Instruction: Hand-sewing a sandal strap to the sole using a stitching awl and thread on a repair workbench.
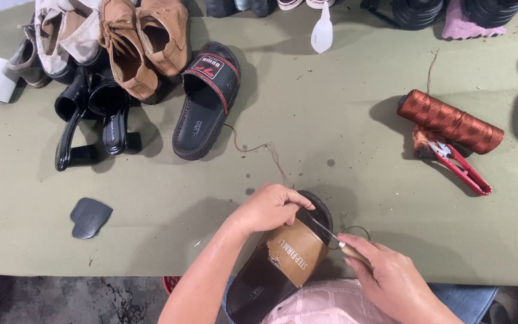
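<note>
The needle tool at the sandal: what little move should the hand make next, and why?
Probably pull the awl back out through the brown strap, drawing the thread with it. The right hand has its tip at the strap's edge, a thread loop sits beside it, and the left hand steadies the sandal.

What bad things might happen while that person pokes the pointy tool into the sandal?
1. The left hand grips the sandal right beside the metal awl in the right hand; a slip might prick a finger.
2. The loose brown thread trails across the table and might tangle or snag.
3. The sandal hangs over the table edge and might slide off.
</note>
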